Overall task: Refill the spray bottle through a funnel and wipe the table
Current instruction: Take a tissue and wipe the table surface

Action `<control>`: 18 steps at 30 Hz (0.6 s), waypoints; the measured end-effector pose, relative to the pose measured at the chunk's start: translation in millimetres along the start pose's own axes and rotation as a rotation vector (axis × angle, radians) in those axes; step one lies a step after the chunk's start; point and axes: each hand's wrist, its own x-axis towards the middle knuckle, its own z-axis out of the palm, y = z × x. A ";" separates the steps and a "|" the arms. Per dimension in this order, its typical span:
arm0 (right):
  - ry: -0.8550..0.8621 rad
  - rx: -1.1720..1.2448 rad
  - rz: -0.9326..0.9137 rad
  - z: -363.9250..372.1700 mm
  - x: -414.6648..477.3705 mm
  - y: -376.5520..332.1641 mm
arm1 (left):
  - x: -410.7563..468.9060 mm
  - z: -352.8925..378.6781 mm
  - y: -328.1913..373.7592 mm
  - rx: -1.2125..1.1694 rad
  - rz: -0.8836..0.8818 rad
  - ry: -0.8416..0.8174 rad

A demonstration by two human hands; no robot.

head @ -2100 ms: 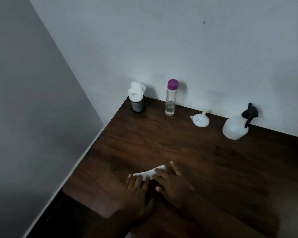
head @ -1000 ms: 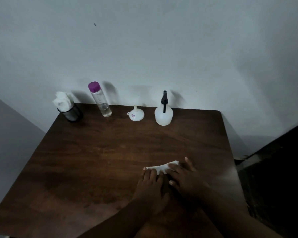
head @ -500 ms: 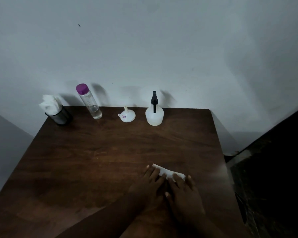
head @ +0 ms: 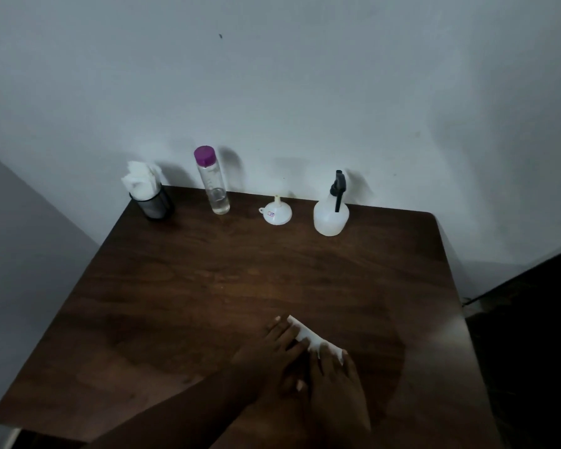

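A folded white tissue [head: 308,335] lies on the dark wooden table [head: 208,286] near its front right. My left hand [head: 269,354] and my right hand [head: 334,380] press flat on it side by side, fingers straight, covering most of it. Along the back edge stand a white spray bottle [head: 331,218] with a black spray head, a small white funnel [head: 276,214] lying mouth down, and a clear bottle [head: 212,181] with a purple cap and a little liquid at its bottom.
A black cup holding white tissues [head: 148,192] stands at the back left corner. A pale wall runs behind the table and along its left side. The floor drops away dark to the right of the table's edge.
Both hands slid the tissue from the front left across to the front right of the table, and the tissue now lies slanted the other way. The back-row objects have not moved.
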 end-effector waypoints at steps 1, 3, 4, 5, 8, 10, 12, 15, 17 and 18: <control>0.002 0.002 -0.005 0.2 2.3 -10.4 | -9.7 1.1 -6.4 0.001 0.001 0.001; -0.022 0.005 -0.021 0.2 6.4 -30.2 | -27.5 3.3 -19.1 -0.007 -0.013 -0.002; -0.036 0.003 -0.039 0.0 8.4 -40.3 | -37.1 3.8 -25.7 -0.014 -0.025 -0.006; -0.029 -0.007 -0.058 -0.3 10.8 -50.8 | -46.8 3.4 -32.5 -0.022 -0.036 -0.007; 0.016 -0.041 -0.089 -1.5 19.4 -76.9 | -71.9 3.0 -51.0 -0.027 -0.057 0.004; -0.007 -0.058 -0.109 1.0 25.4 -93.0 | -86.5 4.7 -62.4 -0.010 -0.080 0.034; -0.024 -0.091 -0.157 4.8 32.2 -111.5 | -103.4 6.6 -75.3 -0.042 -0.123 0.008; 0.065 -0.118 -0.213 9.9 44.9 -137.2 | -124.4 9.8 -93.4 -0.049 -0.176 0.006; 0.105 -0.121 -0.254 8.4 53.0 -152.6 | -138.1 10.5 -103.7 -0.034 -0.203 0.008; 0.100 -0.120 -0.268 6.6 55.9 -160.9 | -145.3 11.4 -108.3 -0.044 -0.225 0.010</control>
